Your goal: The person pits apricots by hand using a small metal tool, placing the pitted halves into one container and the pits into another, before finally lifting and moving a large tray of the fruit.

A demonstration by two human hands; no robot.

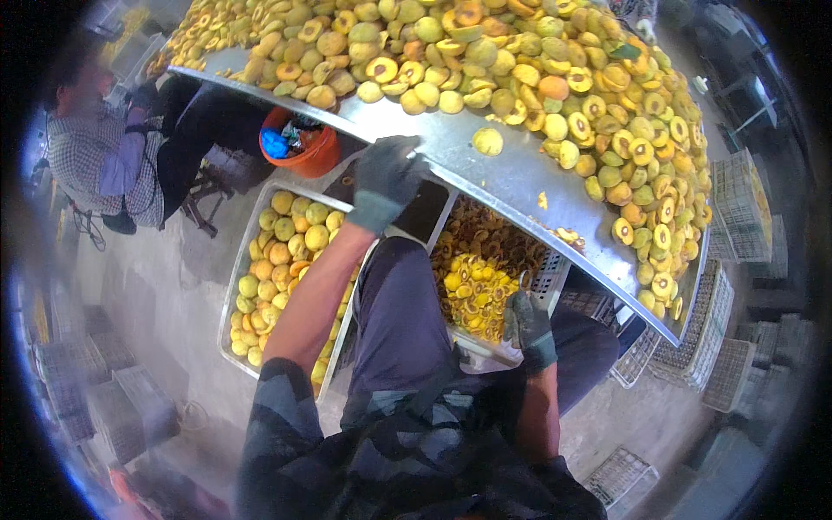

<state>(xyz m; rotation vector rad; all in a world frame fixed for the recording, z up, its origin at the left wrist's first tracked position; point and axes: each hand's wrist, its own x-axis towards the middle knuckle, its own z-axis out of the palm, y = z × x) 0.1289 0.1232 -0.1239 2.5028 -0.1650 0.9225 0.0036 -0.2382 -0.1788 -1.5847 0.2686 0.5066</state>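
Note:
Both my hands wear dark gloves with green cuffs. My left hand (389,179) is at the near edge of a metal table (455,151) heaped with halved yellow stone fruit (481,52); whether its fingers hold anything is hidden. A single fruit half (487,141) lies on bare metal to its right. My right hand (530,325) is low, by my right thigh, closed around a tool with a ring-shaped metal end (526,281). Beside it, below the table, a crate holds yellow fruit pieces (481,289) and brown fruit stones or scraps (491,227).
Left of my legs, a pale tray (227,305) holds whole-looking fruit. An orange bucket (305,159) with a blue item stands under the table edge. Another person (107,156) sits at the left. Plastic crates (695,325) are stacked at the right; more stand at the lower left.

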